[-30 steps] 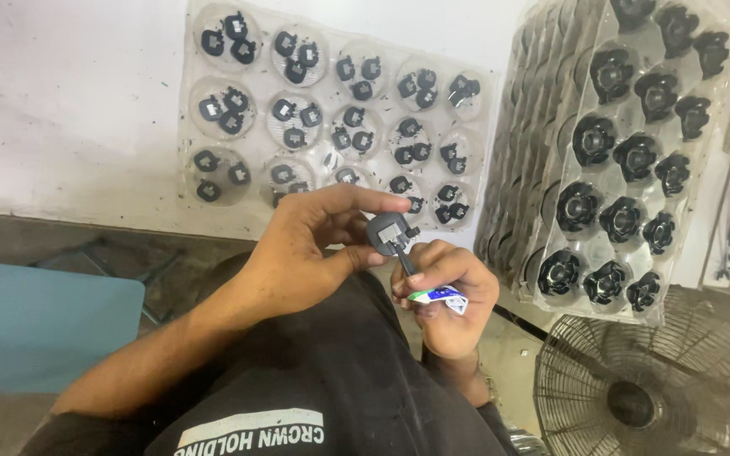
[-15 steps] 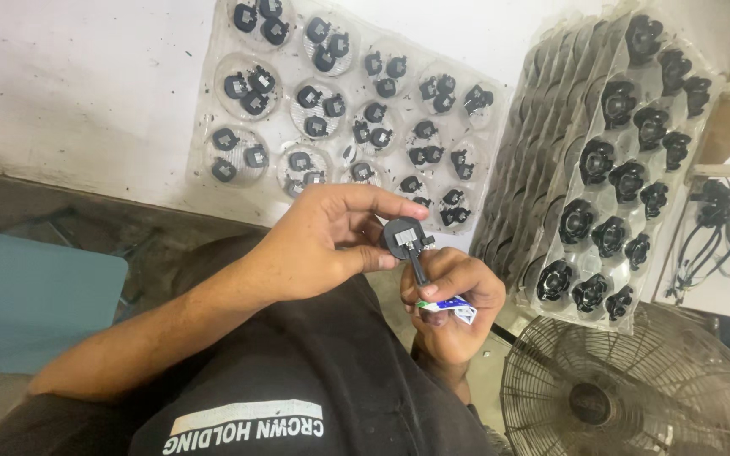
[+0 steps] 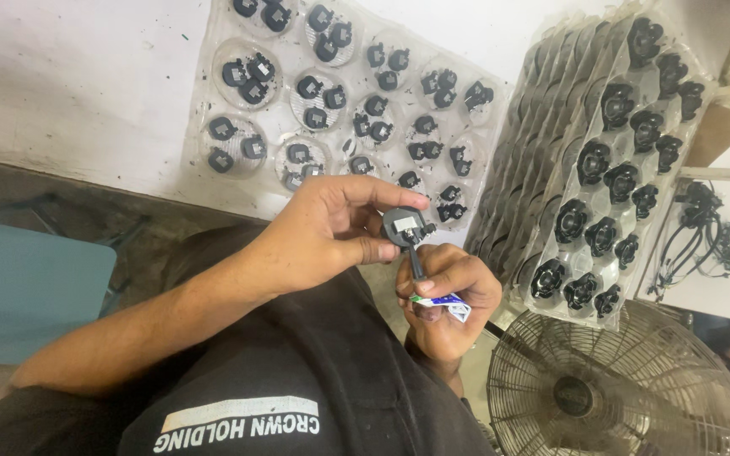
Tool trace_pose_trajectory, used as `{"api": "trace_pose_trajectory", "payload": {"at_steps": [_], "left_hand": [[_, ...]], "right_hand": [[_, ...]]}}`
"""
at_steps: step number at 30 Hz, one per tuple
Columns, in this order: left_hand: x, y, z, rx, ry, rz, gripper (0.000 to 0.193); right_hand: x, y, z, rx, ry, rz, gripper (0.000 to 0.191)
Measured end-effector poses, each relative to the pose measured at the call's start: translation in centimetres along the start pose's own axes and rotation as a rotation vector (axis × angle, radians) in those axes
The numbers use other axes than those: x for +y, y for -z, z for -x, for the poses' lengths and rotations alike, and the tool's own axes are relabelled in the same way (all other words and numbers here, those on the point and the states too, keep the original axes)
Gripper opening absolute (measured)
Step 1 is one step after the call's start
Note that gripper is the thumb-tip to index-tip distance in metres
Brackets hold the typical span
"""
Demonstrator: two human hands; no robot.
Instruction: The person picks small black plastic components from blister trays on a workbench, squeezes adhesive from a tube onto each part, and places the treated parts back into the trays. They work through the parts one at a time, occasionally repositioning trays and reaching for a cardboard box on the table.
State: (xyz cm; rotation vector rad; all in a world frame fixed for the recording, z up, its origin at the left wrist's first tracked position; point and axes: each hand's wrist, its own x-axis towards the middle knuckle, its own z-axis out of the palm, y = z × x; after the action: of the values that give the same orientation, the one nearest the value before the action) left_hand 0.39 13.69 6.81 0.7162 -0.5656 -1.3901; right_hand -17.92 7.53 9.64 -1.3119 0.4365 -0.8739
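Clear blister tray [image 3: 213, 143] leans on the wall, round wells each holding one to three black plugs. Stack of similar trays [image 3: 678, 169] at right; front tray shows thirteen plugs. Left hand [image 3: 323, 232] pinches black plug [image 3: 405, 226]; right hand [image 3: 445, 291] closed around its cord and a small white-blue label [image 3: 441, 301].

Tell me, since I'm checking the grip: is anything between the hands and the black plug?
Nothing visible. The left hand pinches the black plug directly, and the right hand grips its cord just below, with a small white-and-blue sticker.
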Motion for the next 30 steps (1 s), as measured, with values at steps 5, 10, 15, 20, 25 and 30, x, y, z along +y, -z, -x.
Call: {"api": "trace_pose_trajectory", "payload": {"at_steps": [5, 10, 15, 20, 25, 30], "left_hand": [[-0.7, 0.0, 0.2, 0.020, 0.077, 0.191, 0.047], [-0.9, 0.4, 0.5, -0.031, 0.115, 0.308, 0.047], [-1.2, 0.5, 0.6, -0.058, 0.164, 0.295, 0.050], [-1.3, 0.4, 0.7, -0.100, 0.142, 0.285, 0.048], [-1.4, 0.2, 1.1, -0.104, 0.140, 0.258, 0.045], [-1.6, 0.3, 1.1, -0.103, 0.146, 0.259, 0.044]], "right_hand": [[0.9, 0.3, -0.5, 0.017, 0.050, -0.094, 0.024], [0.7, 0.4, -0.7, 0.030, 0.130, -0.097, 0.023], [-0.6, 0.4, -0.2, -0.035, 0.038, 0.019, 0.014], [-0.8, 0.5, 0.0, -0.039, 0.021, -0.005, 0.015], [-1.0, 0.4, 0.2, 0.000, -0.015, -0.024, 0.017], [-0.9, 0.5, 0.0, -0.047, 0.002, 0.035, 0.019]]}}
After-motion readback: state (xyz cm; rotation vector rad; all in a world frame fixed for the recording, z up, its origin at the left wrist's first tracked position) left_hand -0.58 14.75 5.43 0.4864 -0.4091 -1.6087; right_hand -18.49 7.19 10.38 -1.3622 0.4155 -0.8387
